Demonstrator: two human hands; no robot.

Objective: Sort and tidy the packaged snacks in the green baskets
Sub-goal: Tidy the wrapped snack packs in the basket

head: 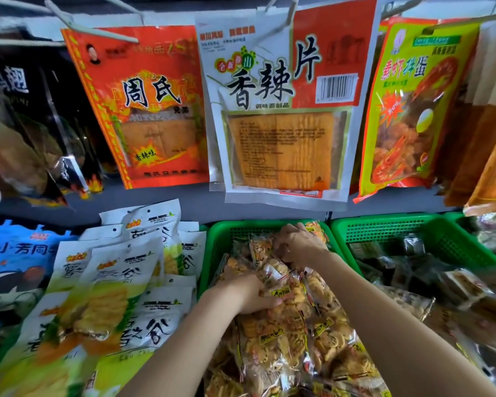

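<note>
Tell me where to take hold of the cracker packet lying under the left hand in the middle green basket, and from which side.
Judging by its pose, pinch the cracker packet by its crimped end seal, coming from above. It lies flat on the heap in the green basket, so its sides are wedged against neighbours. The left hand already grips it from above.

Green mesh-walled basket holds clear packets of golden-orange snacks.

Left hand, right hand, apparently curled.
</note>
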